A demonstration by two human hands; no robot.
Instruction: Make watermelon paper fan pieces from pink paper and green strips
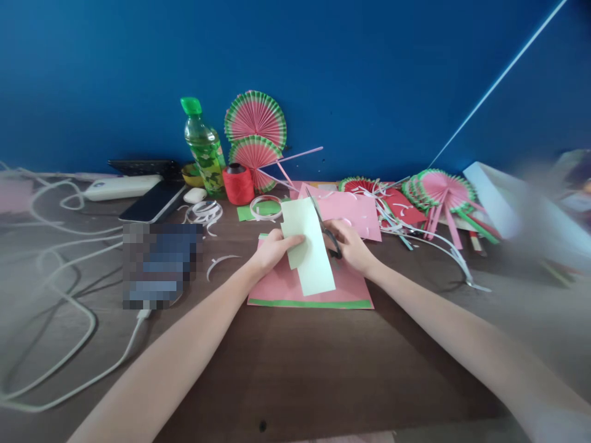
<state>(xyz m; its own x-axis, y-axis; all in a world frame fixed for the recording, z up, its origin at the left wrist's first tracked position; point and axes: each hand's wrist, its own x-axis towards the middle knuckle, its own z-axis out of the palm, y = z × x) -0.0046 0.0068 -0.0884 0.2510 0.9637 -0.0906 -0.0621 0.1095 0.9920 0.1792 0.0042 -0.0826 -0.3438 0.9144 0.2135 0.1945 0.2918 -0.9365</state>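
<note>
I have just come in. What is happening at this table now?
The left hand holds a pale green paper upright, while the right hand holds scissors at its right edge; whether the blades are cutting cannot be told. Below, a pink sheet with a green strip lies on the table. Behind, round paper fans stand by the blue wall, near a bottle.

A craft table [300, 363] by a blue wall [369, 74]: paper fans [255, 120], scissors [338, 251], red spool [239, 186]
</note>
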